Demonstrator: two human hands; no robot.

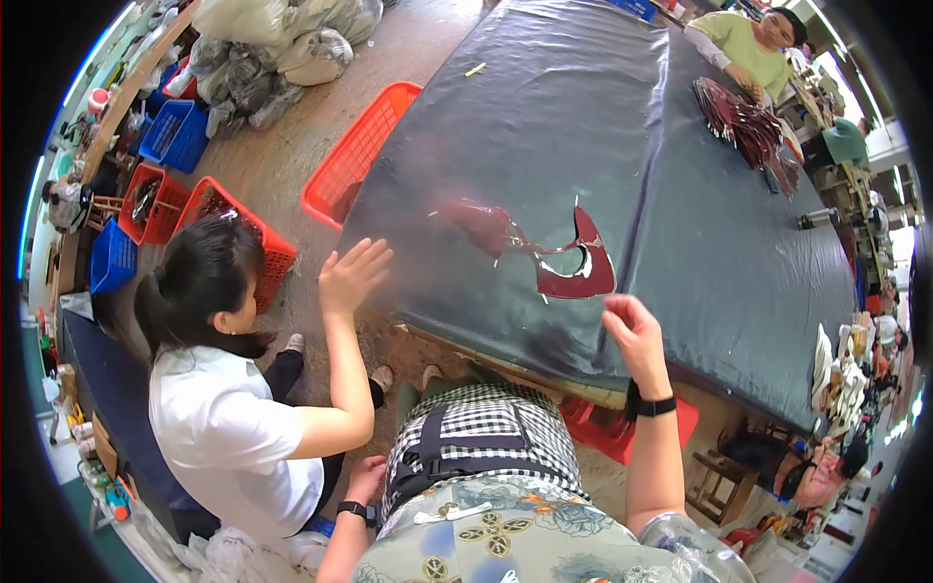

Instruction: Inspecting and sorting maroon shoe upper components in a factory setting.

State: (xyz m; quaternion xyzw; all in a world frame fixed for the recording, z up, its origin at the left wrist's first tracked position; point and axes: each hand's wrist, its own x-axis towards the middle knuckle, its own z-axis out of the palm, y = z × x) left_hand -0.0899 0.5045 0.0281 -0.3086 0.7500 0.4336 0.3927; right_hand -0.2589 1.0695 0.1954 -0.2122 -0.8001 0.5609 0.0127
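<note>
On the dark table [505, 126] lie glossy dark red cut pieces that look like shoe uppers. The nearer curved piece [586, 282] has a pale edge; another red piece [481, 223] to its left is blurred. My right hand [634, 332], with a black band at the wrist, hovers just right of and nearer than the curved piece. Its fingers are curled in, and nothing shows in them. Down by my checked apron [486, 432] is my left hand [365, 480], also with a wristband. Its fingers look loosely curled, with nothing seen in them.
At my left stands a co-worker in a white shirt [219, 418], their open hand [356, 277] raised by the table edge. A red basket [360, 146] adjoins the table's left side. Across the table, another person [763, 58] handles a dark red stack [743, 121]. A wooden stool [724, 486] stands at right.
</note>
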